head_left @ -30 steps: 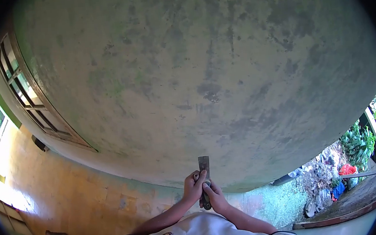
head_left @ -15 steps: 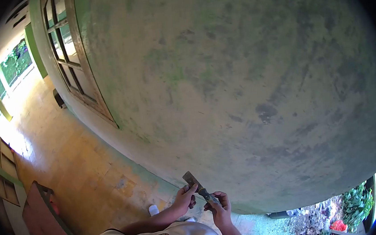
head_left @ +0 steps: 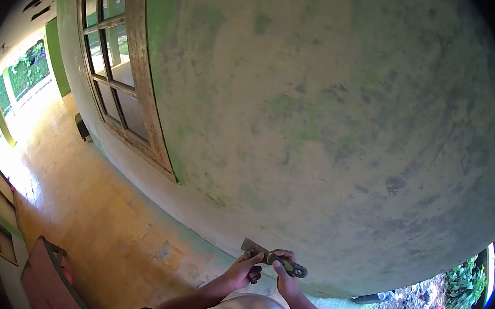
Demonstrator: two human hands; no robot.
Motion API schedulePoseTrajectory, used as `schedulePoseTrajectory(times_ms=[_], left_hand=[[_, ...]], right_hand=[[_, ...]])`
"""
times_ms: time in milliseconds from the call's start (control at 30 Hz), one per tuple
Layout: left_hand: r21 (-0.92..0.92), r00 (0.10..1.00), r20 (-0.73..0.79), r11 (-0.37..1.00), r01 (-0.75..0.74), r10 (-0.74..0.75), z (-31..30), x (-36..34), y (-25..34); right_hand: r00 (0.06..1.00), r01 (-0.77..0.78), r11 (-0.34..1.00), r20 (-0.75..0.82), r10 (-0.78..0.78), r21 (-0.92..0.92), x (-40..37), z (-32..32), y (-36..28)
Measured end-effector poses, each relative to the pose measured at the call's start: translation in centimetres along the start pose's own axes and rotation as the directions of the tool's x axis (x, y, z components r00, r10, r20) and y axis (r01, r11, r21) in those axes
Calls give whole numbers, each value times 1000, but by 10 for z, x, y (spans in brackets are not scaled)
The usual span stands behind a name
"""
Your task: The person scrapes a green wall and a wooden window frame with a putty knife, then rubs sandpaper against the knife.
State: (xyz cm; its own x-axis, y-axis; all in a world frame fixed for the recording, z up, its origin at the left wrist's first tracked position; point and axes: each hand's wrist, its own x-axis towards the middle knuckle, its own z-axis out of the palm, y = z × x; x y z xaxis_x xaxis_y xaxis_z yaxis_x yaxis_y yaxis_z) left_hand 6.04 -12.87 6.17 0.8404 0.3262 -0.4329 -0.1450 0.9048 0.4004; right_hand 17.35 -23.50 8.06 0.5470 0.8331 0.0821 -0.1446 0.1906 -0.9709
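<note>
A putty knife [head_left: 252, 247] with a flat, worn metal blade and a dark, stained handle is held in front of my chest. My right hand [head_left: 285, 272] is closed around the handle, its thumb lying along it and the rounded butt end sticking out to the right. At the blade, my left hand [head_left: 247, 272] is curled, with its thumb and fingertips against the metal near the handle. The blade points up and to the left. Just beyond it rises the patchy wall [head_left: 317, 148], whose green paint is partly gone, showing pale and grey areas.
A wooden-framed window [head_left: 146, 104] is set in the wall on the left. Yellowish floor tiles [head_left: 118, 224] run along the wall's foot. A reddish bench-like piece [head_left: 50, 289] stands at lower left. Plants [head_left: 465, 282] and a heap of debris [head_left: 416, 304] lie at lower right.
The putty knife has turned, its handle now pointing more to the right, and my right hand has shifted its grip along it. The view has swung, so the window appears farther right.
</note>
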Motion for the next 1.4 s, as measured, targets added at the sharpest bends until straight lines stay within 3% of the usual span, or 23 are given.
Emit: schedulePoseTrajectory(times_ms=[133,200,300,333,400,467,500,600,667,767,867,900,1000,1067,1133,1167,1267,1333,1400], left_hand=[[-24,996,-68,998,-51,49,-19,-6,47],[36,975,-49,976,-214,216,-27,-9,76],[70,948,-61,949,-309,313,-29,-15,101],[102,925,-73,925,-365,373,-31,-18,107],[140,920,-9,911,-387,392,-36,-18,113],[196,882,-21,867,-458,471,-35,-14,111],[303,868,49,821,-484,494,-40,-16,111],[366,875,44,807,-463,482,-50,-19,119],[378,871,59,797,-471,487,-63,-15,122],[582,855,107,666,-467,507,-62,-22,132],[594,822,150,614,-519,550,-59,-15,131],[606,819,98,619,-501,566,-50,-17,131],[730,865,175,527,-435,471,-52,-8,129],[753,870,211,493,-436,446,-48,0,126],[751,853,254,463,-471,456,-43,7,123],[759,864,260,462,-460,432,-42,12,122],[703,871,266,535,-468,413,-30,20,118],[713,878,321,519,-471,355,-30,29,114],[720,878,372,504,-478,301,-24,35,111]], right_hand=[[1000,-6,998,18,5,69,13,42,5],[999,-1,999,32,0,35,21,59,7],[993,-70,983,80,85,-172,30,84,11],[993,-76,981,79,92,-180,33,90,18],[965,-226,947,84,250,-229,35,103,33],[960,-244,940,77,269,-240,35,119,45],[951,-266,938,97,292,-223,34,125,53],[936,-310,922,95,339,-234,33,138,65],[938,-318,938,98,332,-140,35,148,64],[935,-352,936,26,353,-26,42,163,50],[926,-377,923,-7,378,73,40,170,51],[921,-389,919,-1,390,70,40,172,51],[912,-401,900,-17,410,169,40,164,54],[919,-374,908,-53,390,189,41,157,60],[953,-222,968,-184,241,121,45,154,60],[971,-65,998,-230,60,-15,50,147,72],[955,-121,989,-262,140,90,55,147,39],[944,-86,991,-310,113,98,58,142,34],[931,-116,968,-316,184,221,60,132,31]])
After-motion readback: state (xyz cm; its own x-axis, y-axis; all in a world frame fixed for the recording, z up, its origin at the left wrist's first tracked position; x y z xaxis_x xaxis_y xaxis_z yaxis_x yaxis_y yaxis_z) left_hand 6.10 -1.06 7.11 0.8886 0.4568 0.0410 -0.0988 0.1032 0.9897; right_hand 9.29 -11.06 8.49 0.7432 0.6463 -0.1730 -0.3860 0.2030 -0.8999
